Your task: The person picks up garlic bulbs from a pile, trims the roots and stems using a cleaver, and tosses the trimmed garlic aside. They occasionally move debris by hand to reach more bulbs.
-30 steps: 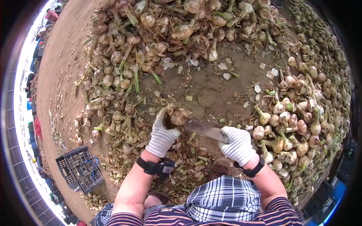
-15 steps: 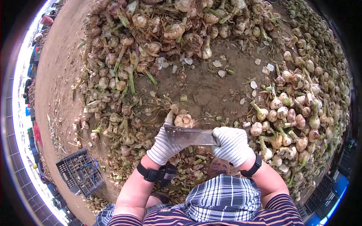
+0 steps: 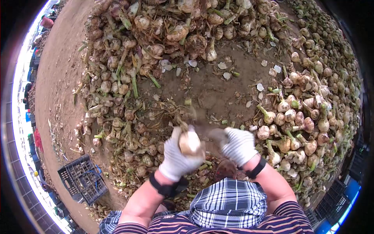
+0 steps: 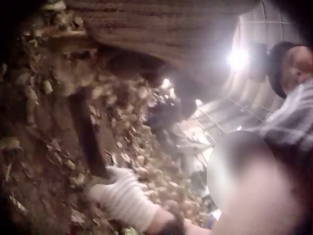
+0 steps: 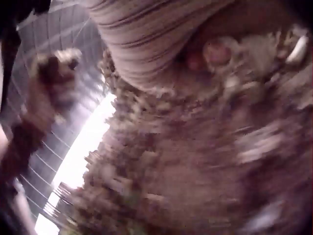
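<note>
In the head view my left hand (image 3: 175,156), in a striped white glove, grips a garlic bulb (image 3: 189,142) whose pale face shows, blurred. My right hand (image 3: 238,146), gloved the same way, holds a broad-bladed knife (image 3: 212,134) by its handle; the blade is smeared by motion and lies just right of the bulb. The left wrist view shows the right hand (image 4: 124,198) curled round the handle, with the dark blade (image 4: 87,132) rising from it. In the right wrist view the glove (image 5: 142,41) fills the top, its fingertips hidden.
A large heap of garlic with stalks (image 3: 156,35) lies ahead, and another pile of bulbs (image 3: 307,124) spreads on the right. Cut stems and peel litter the dirt floor (image 3: 210,89). A black crate (image 3: 82,179) stands at lower left, and a shoe (image 3: 226,170) shows below the hands.
The blade, over the left hand half a second ago, is now right of it. The left hand has turned the bulb and brought it nearer the body.
</note>
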`<state>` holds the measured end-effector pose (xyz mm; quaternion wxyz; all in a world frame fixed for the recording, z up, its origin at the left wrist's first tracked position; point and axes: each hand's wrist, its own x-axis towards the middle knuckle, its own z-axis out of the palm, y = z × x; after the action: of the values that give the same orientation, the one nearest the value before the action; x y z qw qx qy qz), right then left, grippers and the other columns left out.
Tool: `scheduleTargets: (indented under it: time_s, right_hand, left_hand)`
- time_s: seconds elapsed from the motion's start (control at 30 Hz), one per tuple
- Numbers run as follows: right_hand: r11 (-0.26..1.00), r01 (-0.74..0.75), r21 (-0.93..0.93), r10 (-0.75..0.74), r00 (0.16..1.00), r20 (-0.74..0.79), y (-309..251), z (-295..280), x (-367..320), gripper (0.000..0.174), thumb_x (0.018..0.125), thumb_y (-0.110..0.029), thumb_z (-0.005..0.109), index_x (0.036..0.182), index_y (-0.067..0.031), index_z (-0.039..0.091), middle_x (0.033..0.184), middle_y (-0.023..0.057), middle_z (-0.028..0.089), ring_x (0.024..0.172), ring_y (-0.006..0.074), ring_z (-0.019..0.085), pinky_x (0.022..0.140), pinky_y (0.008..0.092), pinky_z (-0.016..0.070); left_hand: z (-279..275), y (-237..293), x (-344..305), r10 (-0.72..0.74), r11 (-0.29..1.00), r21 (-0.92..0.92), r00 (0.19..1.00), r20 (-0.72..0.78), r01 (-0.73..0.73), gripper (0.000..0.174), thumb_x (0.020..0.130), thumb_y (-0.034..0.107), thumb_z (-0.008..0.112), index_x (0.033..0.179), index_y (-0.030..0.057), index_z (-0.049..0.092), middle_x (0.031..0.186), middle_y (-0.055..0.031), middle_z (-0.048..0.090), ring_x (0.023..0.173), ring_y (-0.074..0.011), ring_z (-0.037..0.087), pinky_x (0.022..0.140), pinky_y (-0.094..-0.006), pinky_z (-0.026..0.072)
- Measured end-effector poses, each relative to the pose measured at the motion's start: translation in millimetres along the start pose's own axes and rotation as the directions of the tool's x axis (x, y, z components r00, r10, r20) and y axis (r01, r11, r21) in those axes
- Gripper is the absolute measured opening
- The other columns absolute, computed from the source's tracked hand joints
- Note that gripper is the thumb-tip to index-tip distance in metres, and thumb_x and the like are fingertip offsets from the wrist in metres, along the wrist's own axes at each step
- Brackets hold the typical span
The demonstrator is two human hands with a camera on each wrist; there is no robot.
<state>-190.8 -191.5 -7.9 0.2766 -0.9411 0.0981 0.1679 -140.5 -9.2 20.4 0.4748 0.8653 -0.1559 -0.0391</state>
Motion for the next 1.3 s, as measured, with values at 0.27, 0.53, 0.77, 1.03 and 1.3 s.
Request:
scheduleTargets:
  time_s: [0.27, 0.53, 0.77, 1.03, 1.3]
  right_hand:
    - [0.892, -0.216, 0.397, 0.246, 0.969, -0.025, 37.8, 5.2, -11.5, 0.01, 0.071, -0.013, 0.058, 0.076, -0.0076, 0.064, 0.067, 0.0148, 0.063, 0.061, 0.0319, 0.06, 0.058, 0.0363, 0.0488]
    - [0.797, -0.19, 0.574, 0.115, 0.98, 0.165, 6.3, 0.4, -8.8, 0.01, 0.067, -0.013, 0.059, 0.075, -0.0075, 0.061, 0.061, 0.0122, 0.059, 0.055, 0.0256, 0.057, 0.055, 0.0331, 0.0452]
    - [0.958, -0.03, 0.285, -0.002, 0.994, 0.11, 4.3, -16.7, -6.0, 0.015, 0.069, -0.02, 0.058, 0.076, -0.0077, 0.061, 0.068, 0.0182, 0.059, 0.066, 0.0388, 0.058, 0.059, 0.0425, 0.0472]
    - [0.875, -0.374, 0.308, 0.22, 0.873, 0.435, 64.9, 44.2, -20.3, 0.025, 0.072, -0.019, 0.06, 0.089, -0.0024, 0.067, 0.078, 0.0142, 0.067, 0.077, 0.0308, 0.065, 0.075, 0.0377, 0.0512]
    - [0.732, -0.344, 0.588, 0.323, 0.935, 0.145, 70.8, 29.6, -7.9, 0.014, 0.071, -0.006, 0.057, 0.082, 0.0017, 0.063, 0.061, 0.0023, 0.057, 0.058, 0.0067, 0.049, 0.053, 0.0258, 0.0418]
  left_hand:
    - [-20.3, -40.7, 38.3, -0.15, 0.968, -0.181, 0.977, 0.151, 0.176, 0.071, 0.063, 0.038, 0.082, 0.115, 0.0029, 0.05, 0.099, -0.0115, 0.058, 0.087, -0.0244, 0.059, 0.074, -0.0344, 0.0509]
    - [-25.5, -35.7, 20.0, -0.313, 0.279, -0.649, 0.706, 0.635, 0.708, 0.069, 0.071, 0.017, 0.073, 0.13, 0.0008, 0.041, 0.105, -0.0122, 0.061, 0.088, -0.018, 0.062, 0.069, -0.0294, 0.0501]
    - [-22.6, -9.8, 30.0, -0.407, 0.372, -0.413, 0.546, 0.732, 0.831, 0.047, 0.071, 0.006, 0.07, 0.116, 0.0009, 0.056, 0.094, -0.007, 0.064, 0.073, -0.0151, 0.061, 0.063, -0.025, 0.0482]
    - [-23.1, 46.7, 54.8, -0.271, 0.595, -0.535, 0.777, 0.569, 0.6, 0.052, 0.081, 0.006, 0.068, 0.128, 0.0022, 0.045, 0.102, -0.0039, 0.06, 0.086, -0.0138, 0.059, 0.077, -0.0248, 0.0492]
    - [-73.4, -40.4, 114.4, -0.326, 0.806, 0.525, 0.945, 0.007, 0.274, 0.049, 0.082, 0.027, 0.066, 0.124, 0.0057, 0.054, 0.11, -0.0182, 0.064, 0.101, -0.0289, 0.062, 0.092, -0.0361, 0.0468]
